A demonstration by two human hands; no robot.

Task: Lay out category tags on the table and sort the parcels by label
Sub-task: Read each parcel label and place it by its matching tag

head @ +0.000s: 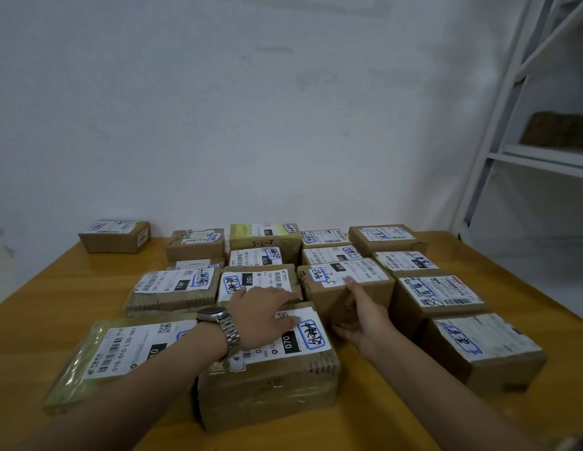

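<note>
On the near part of the wooden bench (30,336), the left hand (261,315) (wearing a metal wristwatch (213,314)) is lying flat on the near 070 parcel (270,385), its grip wide and holding nothing. Just right of it, the right hand (365,317) is clasping the near face of the middle carton (378,294), thumb reaching its top label. Beyond, more labelled parcels (261,237) are sitting in rows, with a lone parcel (114,237) standing far left.

White wall (251,109) behind a wooden table (39,304); at right, white metal shelving (511,92) with perhaps a brown box (557,130).
</note>
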